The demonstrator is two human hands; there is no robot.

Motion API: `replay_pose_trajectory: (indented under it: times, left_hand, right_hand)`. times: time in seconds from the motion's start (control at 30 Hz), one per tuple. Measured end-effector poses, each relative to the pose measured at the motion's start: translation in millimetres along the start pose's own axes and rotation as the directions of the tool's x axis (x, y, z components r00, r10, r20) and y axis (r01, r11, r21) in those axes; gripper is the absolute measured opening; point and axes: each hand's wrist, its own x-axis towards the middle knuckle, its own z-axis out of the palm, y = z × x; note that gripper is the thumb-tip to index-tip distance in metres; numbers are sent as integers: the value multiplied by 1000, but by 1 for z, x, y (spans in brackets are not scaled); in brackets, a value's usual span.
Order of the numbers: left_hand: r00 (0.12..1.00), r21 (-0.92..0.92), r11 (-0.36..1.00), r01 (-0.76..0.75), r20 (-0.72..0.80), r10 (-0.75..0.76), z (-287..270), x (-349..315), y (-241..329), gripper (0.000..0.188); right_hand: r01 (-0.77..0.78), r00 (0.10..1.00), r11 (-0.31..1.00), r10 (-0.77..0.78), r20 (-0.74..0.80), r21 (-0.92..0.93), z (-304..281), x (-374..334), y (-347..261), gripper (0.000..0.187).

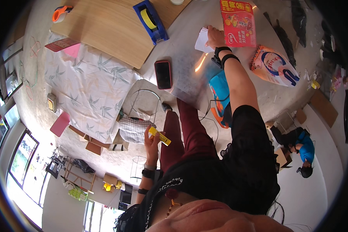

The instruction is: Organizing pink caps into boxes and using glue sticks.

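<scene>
My left hand (151, 142) is closed round a short yellow stick (159, 136) with dark print, held over my lap. Its exact kind is too small to tell. Out over the table, my right hand (215, 37) grips some white paper cards (202, 40), its fingers curled at their edge. A large red printed box (238, 24) lies just right of that hand. Nearer to me, a phone (163, 75) with a dark screen rests left of my right forearm. Both my wrists wear dark bands.
A blue tape dispenser (151, 21) with yellow tape stands on the wooden board (100, 33). An orange tape cutter (61, 14) is at the far left. An orange-white package (273, 66) and a blue bag (219, 96) flank my right arm. Another person (306, 147) is at right.
</scene>
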Motion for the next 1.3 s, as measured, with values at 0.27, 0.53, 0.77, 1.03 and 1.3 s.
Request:
replay_pose_trajectory:
  times: [0.27,0.53,0.77,1.03,1.3]
  left_hand:
    - [998,28,997,-69,-5,69,-1,-15,-2,57]
    - [960,83,969,-232,181,214,23,-24,12,16]
    - [429,435,271,-859,320,845,45,-96,63,18]
    - [488,269,466,-843,747,452,48,-178,-21,19]
    - [509,284,722,-631,854,109,125,-243,-83,20]
  right_hand:
    - [24,995,947,-53,85,320,-3,-32,8,43]
    - [246,969,702,-176,-172,668,-59,-141,-14,51]
    - [416,888,612,-433,-155,672,-174,-380,-90,39]
    - [281,960,578,-157,-233,766,-153,-613,-76,43]
    - [65,939,-11,338,-57,998,-128,-763,-24,43]
